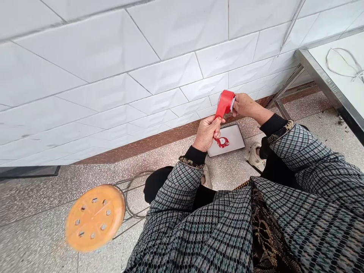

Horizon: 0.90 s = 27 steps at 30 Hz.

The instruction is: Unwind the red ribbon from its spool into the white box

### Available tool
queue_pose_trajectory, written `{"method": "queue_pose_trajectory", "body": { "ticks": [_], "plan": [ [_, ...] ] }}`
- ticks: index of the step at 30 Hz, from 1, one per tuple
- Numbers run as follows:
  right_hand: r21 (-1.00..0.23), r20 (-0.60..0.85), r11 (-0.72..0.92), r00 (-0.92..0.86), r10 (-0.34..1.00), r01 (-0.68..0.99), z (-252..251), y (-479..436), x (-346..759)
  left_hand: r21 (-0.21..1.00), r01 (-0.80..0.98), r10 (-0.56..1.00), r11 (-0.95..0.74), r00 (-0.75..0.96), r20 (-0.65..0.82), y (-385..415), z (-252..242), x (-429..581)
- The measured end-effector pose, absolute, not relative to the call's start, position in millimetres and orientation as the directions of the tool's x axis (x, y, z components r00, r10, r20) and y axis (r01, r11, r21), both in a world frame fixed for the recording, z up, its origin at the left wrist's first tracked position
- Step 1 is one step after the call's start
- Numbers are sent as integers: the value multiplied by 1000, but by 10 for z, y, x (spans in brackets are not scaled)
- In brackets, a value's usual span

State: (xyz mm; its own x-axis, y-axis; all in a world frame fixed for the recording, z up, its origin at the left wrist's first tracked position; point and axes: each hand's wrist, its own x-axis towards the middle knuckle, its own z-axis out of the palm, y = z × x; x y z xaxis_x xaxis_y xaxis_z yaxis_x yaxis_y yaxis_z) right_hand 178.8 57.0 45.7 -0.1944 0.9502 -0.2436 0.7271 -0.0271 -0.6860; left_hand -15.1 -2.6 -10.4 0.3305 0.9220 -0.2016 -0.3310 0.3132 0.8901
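— Red tape roll point(226, 100): which hand is holding it?
— The right hand point(245, 106) is gripping it, fingers curling around its far side, up in front of the white tiled wall point(113, 76).
— And the left hand point(208, 132)?
— It is pinching the strip's free end point(218, 113) between thumb and fingers, just below the roll.
— What is lying underneath?
— A white board point(234, 138) bearing a red figure is resting on the speckled floor point(42, 212), near a shoe point(255, 155). An orange stool point(95, 217) is standing well apart at left.
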Motion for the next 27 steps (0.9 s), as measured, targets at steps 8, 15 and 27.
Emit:
{"method": "queue_pose_trajectory", "body": {
  "ticks": [8, 15, 27],
  "plan": [
    [-824, -376, -227, -202, 904, 519, 451, 528, 1691, 900, -303, 918, 313, 339, -205, -40, -97, -153],
    [-875, -410, -295, -262, 874, 385, 435, 507, 1735, 914, -276, 924, 296, 326, -201, -27, -128, -146],
    [-862, -306, -507, -801, 515, 3, 30, 478, 1700, 902, -346, 919, 259, 377, -119, 2, -178, -186]
  ]
}}
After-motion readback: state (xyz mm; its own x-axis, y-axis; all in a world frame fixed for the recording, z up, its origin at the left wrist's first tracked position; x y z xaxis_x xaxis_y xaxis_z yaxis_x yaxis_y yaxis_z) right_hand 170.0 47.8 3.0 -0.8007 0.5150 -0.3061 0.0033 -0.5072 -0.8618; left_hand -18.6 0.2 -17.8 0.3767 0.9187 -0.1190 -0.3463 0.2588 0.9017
